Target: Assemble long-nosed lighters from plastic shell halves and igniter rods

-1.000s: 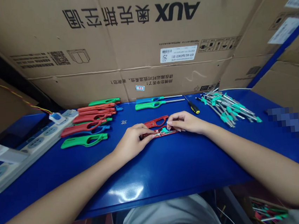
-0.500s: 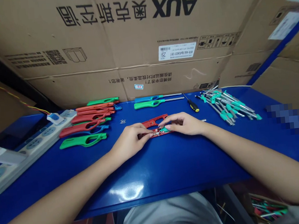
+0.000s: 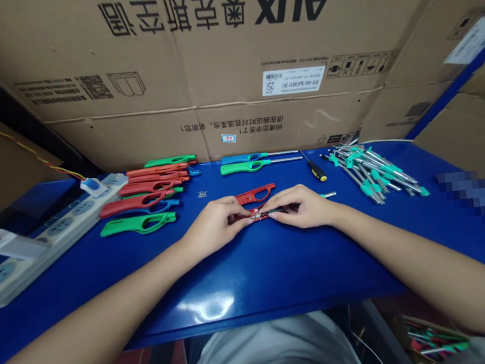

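Observation:
An opened red lighter housing (image 3: pixel 260 217) lies between my hands, small metal parts and wires showing inside. My left hand (image 3: pixel 219 223) is closed in a pinch on its left end, thumb and fingertips at the metal part. From the right, my right hand (image 3: pixel 304 207) pinches a metal lighter tube with a teal base, largely hidden by the fingers. The tip of this metal tube (image 3: pixel 330 195) sticks out to the right of the hand. Just behind the fingers lies the other red housing half (image 3: pixel 256 195), inner side up.
Red, green and blue lighter handles (image 3: pixel 139 224) lie at left beside a power strip (image 3: pixel 60 227). Behind are two lighters with tubes (image 3: pixel 244 167) and a screwdriver (image 3: pixel 317 170). Metal tubes with teal ends (image 3: pixel 374 172) are piled right. Small screws (image 3: pixel 201 195) lie left of centre.
My right fingers have closed lower over the teal part, which showed between the fingertips before. My left hand keeps its pinch. The whole view has shifted slightly.

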`<state>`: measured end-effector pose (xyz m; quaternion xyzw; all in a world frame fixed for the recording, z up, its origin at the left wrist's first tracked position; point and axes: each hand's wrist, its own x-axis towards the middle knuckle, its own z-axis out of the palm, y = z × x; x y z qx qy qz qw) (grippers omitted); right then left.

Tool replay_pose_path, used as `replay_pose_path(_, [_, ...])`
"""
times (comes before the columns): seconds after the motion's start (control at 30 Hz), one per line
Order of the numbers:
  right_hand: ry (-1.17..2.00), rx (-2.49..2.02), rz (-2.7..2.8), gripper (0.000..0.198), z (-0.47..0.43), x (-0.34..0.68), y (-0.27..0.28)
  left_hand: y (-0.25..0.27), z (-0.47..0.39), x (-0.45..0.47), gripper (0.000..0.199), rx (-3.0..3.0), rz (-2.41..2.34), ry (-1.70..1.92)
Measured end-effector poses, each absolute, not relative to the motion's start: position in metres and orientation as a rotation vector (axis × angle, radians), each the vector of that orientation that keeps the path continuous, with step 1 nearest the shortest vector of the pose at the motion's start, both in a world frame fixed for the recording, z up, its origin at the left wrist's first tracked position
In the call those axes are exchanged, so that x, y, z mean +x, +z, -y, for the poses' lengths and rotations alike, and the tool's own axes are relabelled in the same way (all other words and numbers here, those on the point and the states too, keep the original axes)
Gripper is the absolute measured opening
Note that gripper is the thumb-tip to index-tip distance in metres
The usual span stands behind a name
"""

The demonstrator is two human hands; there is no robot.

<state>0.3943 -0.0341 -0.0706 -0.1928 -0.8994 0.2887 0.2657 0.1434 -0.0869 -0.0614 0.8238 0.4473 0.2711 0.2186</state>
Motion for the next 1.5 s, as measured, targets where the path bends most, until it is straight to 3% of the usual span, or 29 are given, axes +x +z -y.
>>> replay_pose_path(1.0, [0.877, -0.490, 2.410, 0.029, 0.0335, 0.3954, -0.0720, -0.0619, 0.0840, 0.1418, 0.016, 2.125, -1.287, 0.685])
replay_pose_path(1.5, [0.717, -0.450, 2.509, 0.029, 0.0372, 0.3927, -0.0668, -0.0634, 0.0844, 0.1426, 0.014, 2.138, -1.307, 0.698])
